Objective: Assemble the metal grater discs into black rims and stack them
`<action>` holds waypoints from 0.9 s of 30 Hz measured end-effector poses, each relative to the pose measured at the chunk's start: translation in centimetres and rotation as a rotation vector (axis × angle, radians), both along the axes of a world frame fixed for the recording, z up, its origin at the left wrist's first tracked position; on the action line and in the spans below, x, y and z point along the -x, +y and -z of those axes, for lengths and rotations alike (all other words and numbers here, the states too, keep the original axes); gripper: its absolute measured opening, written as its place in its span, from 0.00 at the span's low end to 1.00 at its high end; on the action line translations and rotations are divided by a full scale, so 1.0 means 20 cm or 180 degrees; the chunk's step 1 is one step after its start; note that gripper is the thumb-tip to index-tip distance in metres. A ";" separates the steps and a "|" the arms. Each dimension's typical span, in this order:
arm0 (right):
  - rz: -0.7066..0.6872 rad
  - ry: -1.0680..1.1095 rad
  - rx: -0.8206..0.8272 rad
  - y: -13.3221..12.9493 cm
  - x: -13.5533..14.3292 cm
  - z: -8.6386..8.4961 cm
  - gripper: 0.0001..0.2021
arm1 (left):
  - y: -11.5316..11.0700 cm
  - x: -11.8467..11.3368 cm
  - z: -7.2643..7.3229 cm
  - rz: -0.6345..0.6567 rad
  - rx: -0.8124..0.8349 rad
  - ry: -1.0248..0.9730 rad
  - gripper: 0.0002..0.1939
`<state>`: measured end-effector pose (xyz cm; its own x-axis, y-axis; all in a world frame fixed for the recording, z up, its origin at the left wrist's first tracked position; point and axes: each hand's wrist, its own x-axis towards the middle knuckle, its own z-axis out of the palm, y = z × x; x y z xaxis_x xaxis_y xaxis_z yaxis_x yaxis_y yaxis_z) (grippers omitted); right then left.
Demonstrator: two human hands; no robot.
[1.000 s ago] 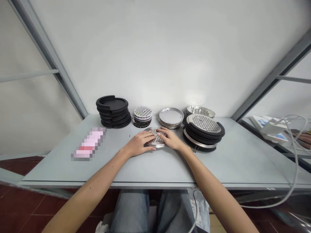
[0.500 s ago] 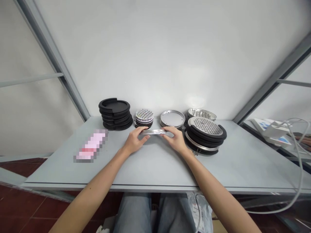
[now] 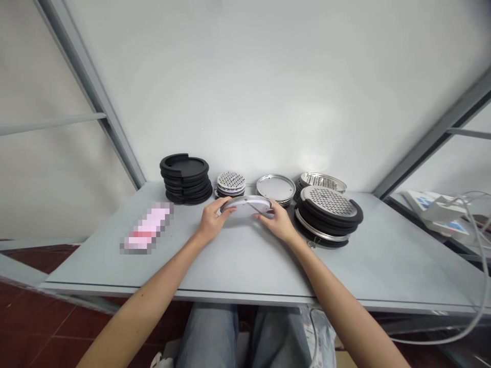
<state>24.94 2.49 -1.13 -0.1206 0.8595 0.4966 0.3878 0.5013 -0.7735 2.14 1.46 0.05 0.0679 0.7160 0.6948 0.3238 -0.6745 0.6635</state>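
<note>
Between my two hands, above the table, I hold a round, shallow metal disc (image 3: 245,207) with a rim. It is tilted so that its pale flat face shows, with a thin line across its right part. My left hand (image 3: 213,219) grips the left edge, thumb below and fingers over the rim. On the opposite edge my right hand (image 3: 279,221) is closed in the same way. Just behind the disc stand a stack of rimmed metal discs (image 3: 275,187) and a stack of small white plates with dotted tops (image 3: 230,180).
Black notched rings (image 3: 184,179) are stacked at the back left. On the right, black rings carry a slotted grey disc (image 3: 328,201), with a perforated metal tray (image 3: 322,181) behind. A blurred pink item (image 3: 149,227) lies left. White cables (image 3: 481,286) hang at the right.
The disc, seen edge-on before, is now tilted so its flat face shows. Both hands keep their hold at its sides. The view has shifted slightly.
</note>
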 end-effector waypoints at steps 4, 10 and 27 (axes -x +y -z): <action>-0.0375 0.0420 0.0493 0.02 0.02 0.03 0.17 | 0.02 0.01 -0.01 -0.0033 0.0254 -0.0445 0.20; -0.0195 0.0725 -0.0130 -0.01 0.00 -0.04 0.13 | 0.05 0.05 -0.01 -0.0144 0.0056 0.0256 0.13; 0.0164 -0.0806 -0.1277 -0.08 0.03 -0.06 0.16 | -0.01 0.02 0.02 0.0607 -0.0489 0.1082 0.17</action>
<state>24.42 0.89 0.12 -0.2428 0.6140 0.7511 0.5714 0.7162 -0.4007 1.72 1.29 -0.32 0.4330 0.5583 0.7077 0.3668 -0.8263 0.4274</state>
